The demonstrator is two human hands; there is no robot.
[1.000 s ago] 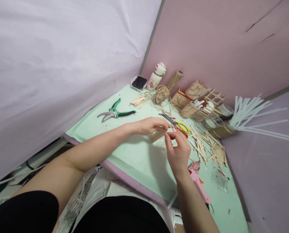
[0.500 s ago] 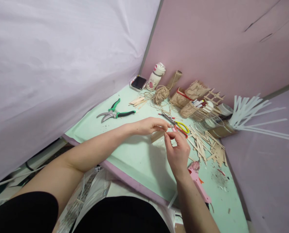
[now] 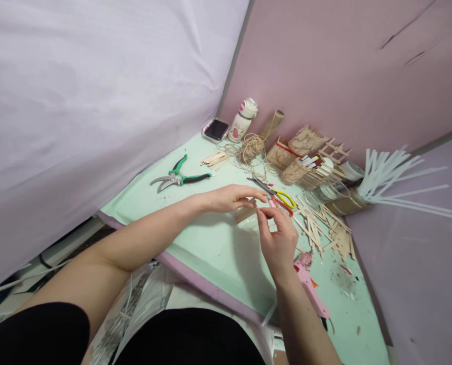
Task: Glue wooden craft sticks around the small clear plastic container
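My left hand (image 3: 231, 197) reaches over a small pale wooden piece (image 3: 246, 214) on the green tabletop, its fingers stretched out and apart from the thumb. The hand partly covers the piece, which looks built of craft sticks. My right hand (image 3: 281, 230) is close beside it on the right, thumb and forefinger pinched together near the piece's edge. Whatever lies between those fingertips is too small to make out. Just beyond the hands are yellow-handled scissors (image 3: 285, 198) and an orange-handled tool (image 3: 284, 207). Beside my right wrist lies a pink glue gun (image 3: 310, 289).
Green-handled pruning shears (image 3: 178, 177) lie open at the left. Behind are a phone (image 3: 216, 130), a bottle (image 3: 242, 121), a twine ball (image 3: 252, 148) and wooden holders (image 3: 295, 171). Loose craft sticks (image 3: 315, 225) and white glue sticks (image 3: 391, 175) are at the right.
My left fingers have straightened and lifted slightly away from my right fingertips, showing more of the wooden piece. The right hand keeps its pinch, almost in place.
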